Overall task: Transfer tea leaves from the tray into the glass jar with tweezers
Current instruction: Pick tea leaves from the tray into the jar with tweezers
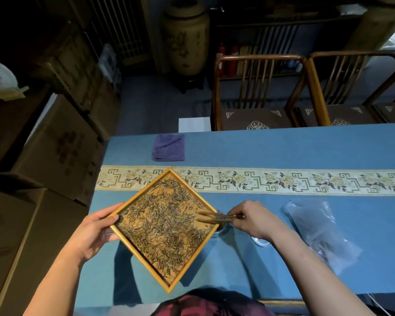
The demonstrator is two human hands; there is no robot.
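Note:
A square wooden tray (144, 190) turned like a diamond is held above the blue table, its floor covered with dry tea leaves (160, 222). My left hand (96, 231) grips the tray's left corner, thumb on the rim. My right hand (252, 218) pinches wooden tweezers (214, 218); their parted tips reach over the tray's right corner among the leaves. The glass jar (221, 228) stands on the table under that corner, mostly hidden by tray and tweezers.
A folded purple cloth (168, 147) lies at the table's far left. A crumpled clear plastic bag (317, 226) sits to the right of my right hand. A round glass lid (260, 241) shows beneath my right wrist. Wooden chairs (258, 92) stand beyond the table.

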